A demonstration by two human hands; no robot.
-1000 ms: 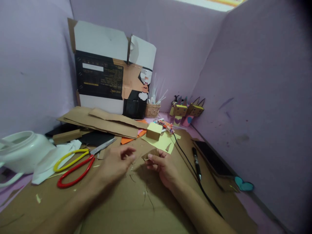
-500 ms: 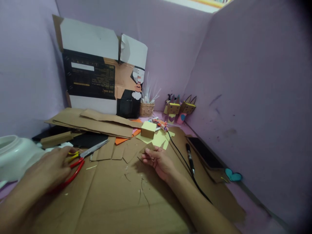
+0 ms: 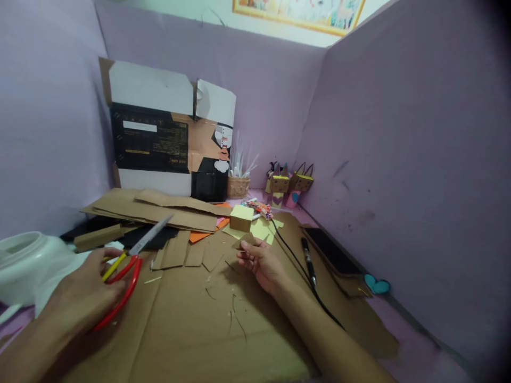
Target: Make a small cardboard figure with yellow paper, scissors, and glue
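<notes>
My left hand (image 3: 91, 284) is closed on the red and yellow handles of a pair of scissors (image 3: 149, 236), whose blades point up and away to the right. My right hand (image 3: 261, 263) pinches a small piece of brown cardboard (image 3: 243, 242) between thumb and fingers, above the cardboard sheet (image 3: 187, 330) on the table. Just beyond it stands a small cardboard box with a yellow top (image 3: 241, 218), on yellow paper (image 3: 261, 229). Several cut cardboard pieces (image 3: 194, 256) lie between my hands, with thin dark scraps (image 3: 238, 322) nearer to me.
Stacked cardboard strips (image 3: 159, 210) lie at the back left, before a flattened carton (image 3: 151, 143). A white container (image 3: 35, 266) stands at far left. On the right are a pen (image 3: 308, 260), a cable (image 3: 291, 258), a phone (image 3: 333, 250) and a blue heart (image 3: 377, 284).
My left hand has lifted the scissors from the table, and their blades now tilt more steeply upward. My right hand keeps its pinch on the cardboard piece. The camera view has tipped up slightly.
</notes>
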